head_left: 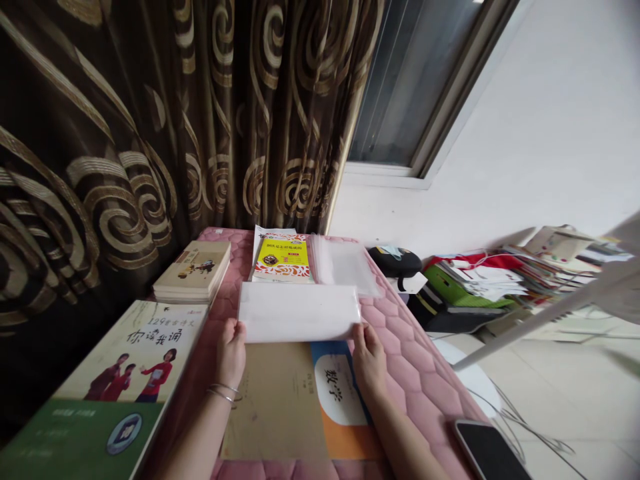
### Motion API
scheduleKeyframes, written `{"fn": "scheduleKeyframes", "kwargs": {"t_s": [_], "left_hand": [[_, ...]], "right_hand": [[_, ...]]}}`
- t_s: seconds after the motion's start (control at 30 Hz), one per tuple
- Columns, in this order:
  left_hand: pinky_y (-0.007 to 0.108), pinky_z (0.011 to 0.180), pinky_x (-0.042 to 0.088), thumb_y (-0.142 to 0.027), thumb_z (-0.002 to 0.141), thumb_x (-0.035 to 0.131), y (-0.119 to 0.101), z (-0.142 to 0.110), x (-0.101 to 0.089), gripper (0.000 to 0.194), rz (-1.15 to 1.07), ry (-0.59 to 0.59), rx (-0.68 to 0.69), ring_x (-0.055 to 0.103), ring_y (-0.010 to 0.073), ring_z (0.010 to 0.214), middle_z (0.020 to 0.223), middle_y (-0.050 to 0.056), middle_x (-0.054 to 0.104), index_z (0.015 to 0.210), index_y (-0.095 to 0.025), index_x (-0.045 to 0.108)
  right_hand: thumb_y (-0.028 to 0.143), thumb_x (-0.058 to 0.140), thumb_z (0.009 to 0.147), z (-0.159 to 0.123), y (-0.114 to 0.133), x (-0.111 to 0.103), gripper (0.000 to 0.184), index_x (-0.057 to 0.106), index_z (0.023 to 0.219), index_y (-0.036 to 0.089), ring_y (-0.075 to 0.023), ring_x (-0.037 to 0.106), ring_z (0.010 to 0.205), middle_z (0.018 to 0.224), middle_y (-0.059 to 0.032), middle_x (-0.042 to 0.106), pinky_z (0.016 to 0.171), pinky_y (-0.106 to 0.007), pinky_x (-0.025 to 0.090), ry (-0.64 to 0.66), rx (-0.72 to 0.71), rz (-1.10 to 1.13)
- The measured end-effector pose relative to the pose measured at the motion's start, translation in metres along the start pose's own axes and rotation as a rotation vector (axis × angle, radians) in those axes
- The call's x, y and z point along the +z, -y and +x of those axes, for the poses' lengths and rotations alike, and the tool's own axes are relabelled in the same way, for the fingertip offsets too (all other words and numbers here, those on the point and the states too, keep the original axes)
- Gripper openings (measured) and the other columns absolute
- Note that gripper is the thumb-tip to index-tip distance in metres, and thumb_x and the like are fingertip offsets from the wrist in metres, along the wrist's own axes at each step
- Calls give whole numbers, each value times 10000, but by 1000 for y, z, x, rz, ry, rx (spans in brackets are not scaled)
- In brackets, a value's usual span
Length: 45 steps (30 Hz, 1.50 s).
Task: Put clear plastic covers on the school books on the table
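Observation:
My left hand (231,357) and my right hand (369,353) pinch the near corners of a white plastic sheet (300,313), which looks like a book cover with a clear edge. The hands are closed, thumbs on top. Directly below lies a tan, blue and orange textbook (280,407); the sheet overlaps its far edge in view, and I cannot tell whether they touch. Farther back, beyond the sheet, are a yellow-labelled book (284,253) and several clear plastic covers (345,263).
On the pink quilted surface (400,347), a green-and-white book (115,393) and a stack of books (193,267) lie at left. A phone (487,450) rests near the right edge. Beyond stand a white fan (530,310) and piled papers (485,283).

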<state>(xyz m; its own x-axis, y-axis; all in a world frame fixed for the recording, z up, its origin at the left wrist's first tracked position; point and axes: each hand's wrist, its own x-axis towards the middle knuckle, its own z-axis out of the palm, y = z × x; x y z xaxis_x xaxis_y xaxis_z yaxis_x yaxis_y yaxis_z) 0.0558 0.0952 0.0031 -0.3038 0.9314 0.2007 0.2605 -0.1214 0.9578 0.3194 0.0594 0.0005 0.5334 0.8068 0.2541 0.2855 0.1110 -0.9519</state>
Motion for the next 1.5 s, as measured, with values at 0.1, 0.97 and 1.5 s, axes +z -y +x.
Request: {"fn": "scheduleKeyframes", "kwargs": {"t_s": [0.1, 0.97, 1.5], "left_hand": [[271, 608, 370, -475, 774, 435, 0, 0, 0, 271, 31, -2, 12, 458, 159, 643, 607, -39, 466, 665, -227, 441], [298, 690, 472, -508, 757, 569, 6, 3, 0, 359, -172, -11, -38, 611, 198, 783, 832, 22, 646, 936, -198, 533], [450, 892, 461, -232, 756, 591, -35, 3, -7, 407, 436, -201, 214, 595, 265, 1022, 1139, 130, 604, 1143, -171, 481]], "right_hand": [[608, 439, 849, 0, -3, 0, 419, 532, 779, 205, -186, 494, 711, 743, -20, 564, 662, -299, 412, 23, -17, 37], [605, 508, 816, 13, -8, 1, 426, 568, 811, 183, -168, 511, 695, 730, -12, 578, 646, -273, 425, 19, -61, 27], [640, 586, 722, 27, -8, 10, 454, 536, 750, 190, -142, 468, 599, 653, 7, 552, 539, -257, 364, -6, -41, 92]]}}
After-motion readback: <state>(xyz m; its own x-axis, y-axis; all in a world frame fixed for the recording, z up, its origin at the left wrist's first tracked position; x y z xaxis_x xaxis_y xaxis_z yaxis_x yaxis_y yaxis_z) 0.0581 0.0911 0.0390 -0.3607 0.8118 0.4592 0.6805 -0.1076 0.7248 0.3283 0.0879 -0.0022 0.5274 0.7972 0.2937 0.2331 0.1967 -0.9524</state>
